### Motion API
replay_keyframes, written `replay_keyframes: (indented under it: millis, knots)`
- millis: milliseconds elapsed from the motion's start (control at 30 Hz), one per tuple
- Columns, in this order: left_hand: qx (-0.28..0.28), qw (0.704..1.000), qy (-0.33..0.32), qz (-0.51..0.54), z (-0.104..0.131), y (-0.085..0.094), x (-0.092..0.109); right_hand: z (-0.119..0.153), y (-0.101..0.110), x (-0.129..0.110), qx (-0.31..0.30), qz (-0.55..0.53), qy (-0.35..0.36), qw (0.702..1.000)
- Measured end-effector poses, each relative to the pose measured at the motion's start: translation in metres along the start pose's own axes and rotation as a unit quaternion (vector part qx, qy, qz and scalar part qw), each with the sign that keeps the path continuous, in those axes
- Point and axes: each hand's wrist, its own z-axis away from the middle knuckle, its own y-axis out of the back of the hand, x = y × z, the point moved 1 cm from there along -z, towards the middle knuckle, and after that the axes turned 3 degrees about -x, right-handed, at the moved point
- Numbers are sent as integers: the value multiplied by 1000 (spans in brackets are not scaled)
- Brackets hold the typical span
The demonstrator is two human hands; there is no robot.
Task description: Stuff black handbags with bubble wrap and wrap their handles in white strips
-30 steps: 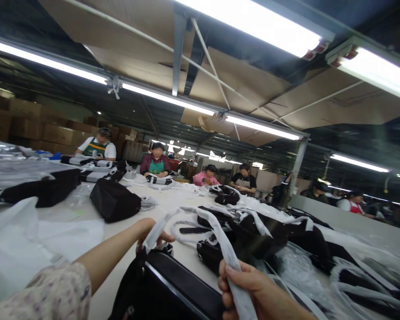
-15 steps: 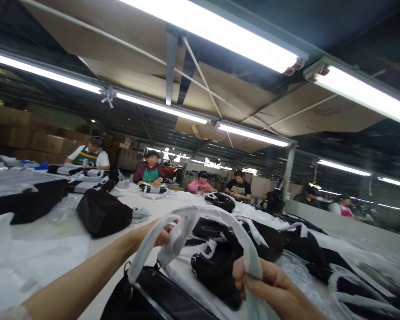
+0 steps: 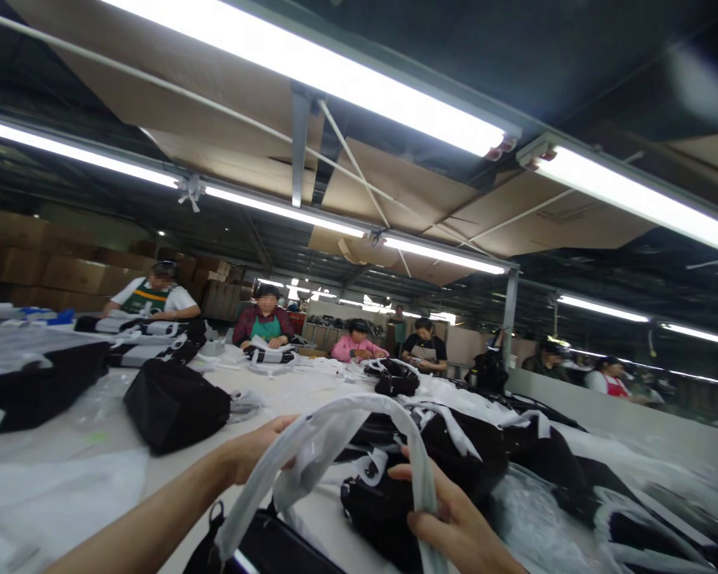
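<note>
Head view: right hand half-curled around white-wrapped handle, left hand seemingly behind it.

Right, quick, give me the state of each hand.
Left hand: partly hidden behind the white-wrapped handle; open or closed cannot be told.
Right hand: at the same handle, partly spread; whether it grips cannot be told.

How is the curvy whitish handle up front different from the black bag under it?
The handle is whitish, while the bag is black. The handle curves up in an arch; the bag sits low beneath it. The handle looks wrapped, but the visible part of the bag looks uncovered. Both are up close.
</note>
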Motion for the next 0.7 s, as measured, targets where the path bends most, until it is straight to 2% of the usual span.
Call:
replay_keyframes:
  millis: [67,167,267,367,467,567,633,700]
  knots:
    - [28,999,12,-11,-1,1,-3,0,-1,-2,5,-39,21,999]
    - [67,997,34,-23,-7,3,-13,5,7,-18,63,-46,97,992]
    - [92,993,51,-50,-15,4,-29,12,17,-45,94,22,178,979]
    - [78,990,43,-107,-25,4,-42,14,23,-66,91,96,249,959]
    - [-12,984,46,-170,-42,-1,-48,12,21,-72,78,113,302,943]
    - [-187,951,109,-222,-58,-11,-59,9,14,-70,34,86,323,942]
    - [-290,911,159,-248,-64,-21,-72,9,11,-67,16,55,256,965]
    - [-350,877,193,-265,-65,-31,-87,11,9,-63,9,37,173,984]
